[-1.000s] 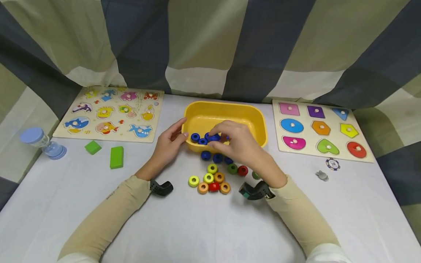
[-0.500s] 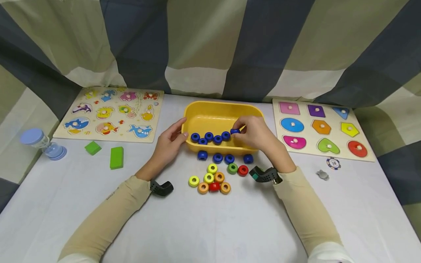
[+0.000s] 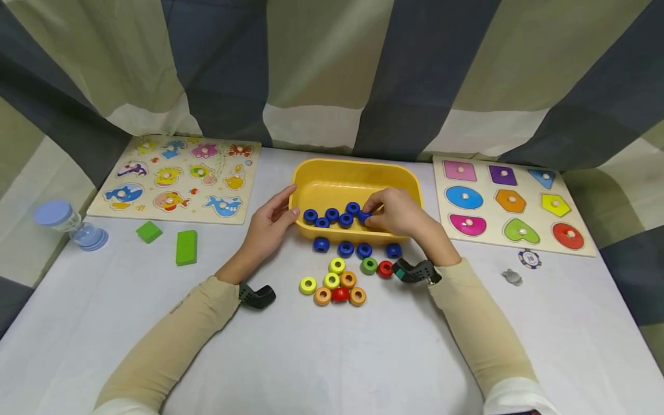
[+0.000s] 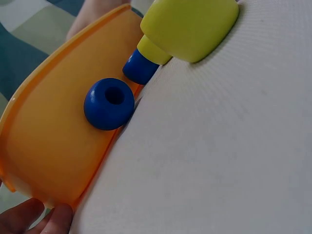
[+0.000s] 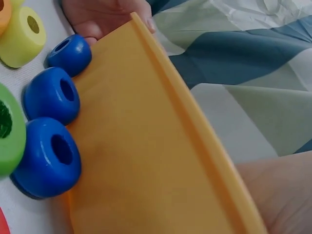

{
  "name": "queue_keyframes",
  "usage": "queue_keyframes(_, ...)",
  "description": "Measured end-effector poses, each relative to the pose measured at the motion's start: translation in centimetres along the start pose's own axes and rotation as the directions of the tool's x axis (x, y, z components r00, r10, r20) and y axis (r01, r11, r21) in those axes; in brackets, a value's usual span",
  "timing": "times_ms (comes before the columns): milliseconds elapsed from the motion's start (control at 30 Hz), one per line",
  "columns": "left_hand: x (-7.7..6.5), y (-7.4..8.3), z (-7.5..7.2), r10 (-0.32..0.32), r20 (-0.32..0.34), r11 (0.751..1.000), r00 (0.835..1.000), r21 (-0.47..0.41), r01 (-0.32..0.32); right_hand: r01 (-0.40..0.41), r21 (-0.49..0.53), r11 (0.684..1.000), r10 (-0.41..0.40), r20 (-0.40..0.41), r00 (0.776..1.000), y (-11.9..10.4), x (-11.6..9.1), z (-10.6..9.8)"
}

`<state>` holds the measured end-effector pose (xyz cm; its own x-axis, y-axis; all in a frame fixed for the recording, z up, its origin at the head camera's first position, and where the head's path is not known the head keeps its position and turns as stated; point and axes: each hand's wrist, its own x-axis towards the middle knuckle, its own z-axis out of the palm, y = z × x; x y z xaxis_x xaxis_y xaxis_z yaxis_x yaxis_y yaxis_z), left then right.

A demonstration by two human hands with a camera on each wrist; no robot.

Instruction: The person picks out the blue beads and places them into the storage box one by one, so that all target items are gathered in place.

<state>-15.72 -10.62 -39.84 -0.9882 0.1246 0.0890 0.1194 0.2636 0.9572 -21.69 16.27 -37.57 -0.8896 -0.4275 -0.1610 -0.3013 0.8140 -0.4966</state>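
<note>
While your left hand (image 3: 267, 230) steadies the yellow tray (image 3: 358, 167), its thumb and forefinger are spread apart, tips touching the tray's left end. Your right hand (image 3: 396, 214) is inside at the near right, thumb and fingertips pinching a blue bead (image 3: 365, 217). Fingers cover part of that bead and neither wrist view shows it, so its exact contact with the tray floor is hard to judge.

Five more blue beads (image 3: 346, 220) sit in the tray, bunched along the near wall, just left of your pinch. Four others, the outer blue beads (image 3: 345, 249), stand in a loose row on the table (image 3: 321, 357), just outside that wall.

Closer to you: three yellow beads (image 3: 331, 280), three orange beads (image 3: 323, 296) and a red bead (image 3: 340, 295) in one cluster. A green bead (image 3: 369, 266) and a second red bead (image 3: 385, 269) sit to its right, near your right wrist camera (image 3: 415, 271).

Far left: animal puzzle board (image 3: 207, 187), hourglass (image 3: 88, 235), two green blocks (image 3: 187, 248). Far right: shape puzzle board (image 3: 487, 178), poker chip (image 3: 529, 259) and a small grey piece (image 3: 512, 277). A checked curtain (image 3: 311, 69) hangs behind.
</note>
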Motion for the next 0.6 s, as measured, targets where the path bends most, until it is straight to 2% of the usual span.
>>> queue_keyframes(300,0.10,-0.13,0.10,0.004,-0.004,1.000,1.000,0.013,-0.004,-0.002,0.040,0.999,0.003,-0.035,0.999,-0.01,0.23,0.13)
queue_keyframes(600,0.05,-0.14,0.08,0.000,-0.005,1.000,1.000,0.018,0.000,0.018,0.066,0.998,-0.016,-0.025,1.000,0.04,0.30,0.23)
